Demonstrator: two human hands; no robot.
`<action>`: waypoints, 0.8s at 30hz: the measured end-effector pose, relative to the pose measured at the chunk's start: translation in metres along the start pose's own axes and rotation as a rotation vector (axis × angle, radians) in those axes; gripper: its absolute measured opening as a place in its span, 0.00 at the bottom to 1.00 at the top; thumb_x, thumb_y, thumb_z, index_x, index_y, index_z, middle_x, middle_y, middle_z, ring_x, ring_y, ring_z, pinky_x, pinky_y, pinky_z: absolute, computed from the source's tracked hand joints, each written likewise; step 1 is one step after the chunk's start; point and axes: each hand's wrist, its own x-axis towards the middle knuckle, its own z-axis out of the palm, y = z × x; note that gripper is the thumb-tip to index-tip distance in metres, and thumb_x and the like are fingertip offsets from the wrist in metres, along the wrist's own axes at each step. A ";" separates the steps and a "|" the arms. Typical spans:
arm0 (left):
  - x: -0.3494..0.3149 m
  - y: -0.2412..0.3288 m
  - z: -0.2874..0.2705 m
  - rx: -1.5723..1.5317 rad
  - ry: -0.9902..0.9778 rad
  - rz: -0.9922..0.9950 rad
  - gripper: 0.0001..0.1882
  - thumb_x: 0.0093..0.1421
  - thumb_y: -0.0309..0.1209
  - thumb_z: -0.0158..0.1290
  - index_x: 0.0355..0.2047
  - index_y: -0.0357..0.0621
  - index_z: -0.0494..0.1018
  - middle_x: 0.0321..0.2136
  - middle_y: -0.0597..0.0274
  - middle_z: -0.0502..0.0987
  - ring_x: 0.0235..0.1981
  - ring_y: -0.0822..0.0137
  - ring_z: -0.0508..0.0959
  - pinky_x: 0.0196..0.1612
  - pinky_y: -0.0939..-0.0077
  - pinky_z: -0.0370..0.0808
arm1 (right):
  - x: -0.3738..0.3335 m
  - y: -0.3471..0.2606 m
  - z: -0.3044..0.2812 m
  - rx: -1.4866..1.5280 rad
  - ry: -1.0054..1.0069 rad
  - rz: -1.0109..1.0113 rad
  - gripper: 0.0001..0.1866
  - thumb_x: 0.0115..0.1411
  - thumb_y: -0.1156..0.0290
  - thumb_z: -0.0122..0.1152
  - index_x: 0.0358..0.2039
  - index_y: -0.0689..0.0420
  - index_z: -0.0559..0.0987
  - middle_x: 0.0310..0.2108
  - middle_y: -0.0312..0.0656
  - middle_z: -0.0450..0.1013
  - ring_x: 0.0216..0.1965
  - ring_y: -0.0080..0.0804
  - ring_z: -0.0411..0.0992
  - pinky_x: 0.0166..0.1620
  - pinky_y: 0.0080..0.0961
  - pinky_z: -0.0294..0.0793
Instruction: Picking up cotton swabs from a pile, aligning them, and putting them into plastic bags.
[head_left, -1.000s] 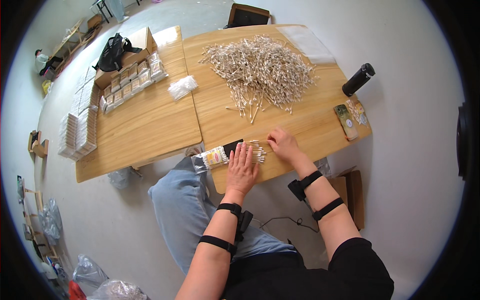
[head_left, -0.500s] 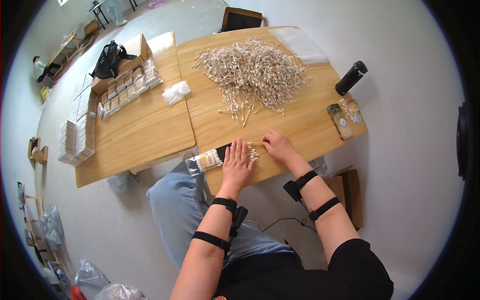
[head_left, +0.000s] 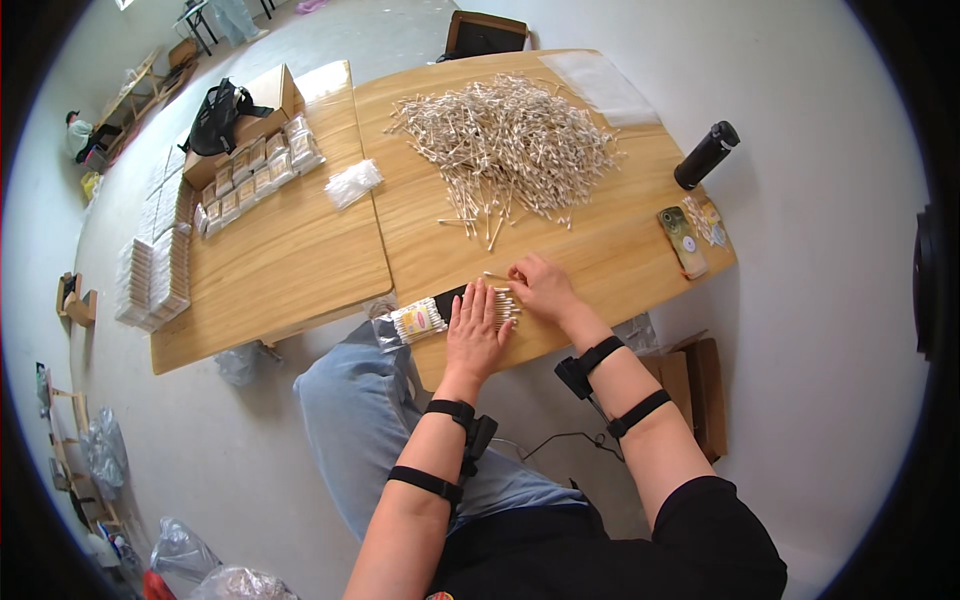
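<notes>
From the person's head, the fisheye view looked steeply down, the surface (head_left: 300, 255) filling the upper-middle frame. Left hand (head_left: 474, 332) and right hand (head_left: 543, 290) lay near its centre.

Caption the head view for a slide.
Left hand rests on slim white-tipped cotton swabs; right hand holds another swab.

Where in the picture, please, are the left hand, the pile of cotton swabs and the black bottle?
Left hand (head_left: 475, 338), head view: back of the hand.
Pile of cotton swabs (head_left: 512, 145), head view: middle of the heap.
Black bottle (head_left: 703, 160), head view: middle of its body.
</notes>
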 end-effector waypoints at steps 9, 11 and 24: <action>0.001 0.002 -0.004 0.034 0.024 0.004 0.37 0.66 0.52 0.43 0.67 0.40 0.56 0.69 0.51 0.53 0.72 0.53 0.49 0.72 0.56 0.43 | -0.016 0.022 -0.013 -0.023 0.123 0.010 0.04 0.52 0.72 0.64 0.29 0.56 0.78 0.31 0.44 0.74 0.38 0.45 0.73 0.40 0.39 0.73; 0.001 0.002 -0.008 0.063 0.006 -0.021 0.37 0.66 0.51 0.43 0.67 0.39 0.56 0.69 0.50 0.53 0.71 0.51 0.48 0.72 0.55 0.43 | -0.009 0.016 -0.009 -0.006 0.121 0.054 0.04 0.52 0.72 0.64 0.28 0.56 0.78 0.31 0.44 0.74 0.38 0.45 0.73 0.40 0.39 0.73; 0.004 -0.001 0.000 -0.150 0.138 -0.069 0.33 0.67 0.43 0.46 0.66 0.36 0.56 0.68 0.42 0.52 0.70 0.46 0.51 0.70 0.53 0.47 | -0.006 0.004 0.011 0.169 0.186 0.153 0.06 0.56 0.73 0.59 0.34 0.56 0.80 0.36 0.45 0.75 0.40 0.46 0.74 0.44 0.37 0.74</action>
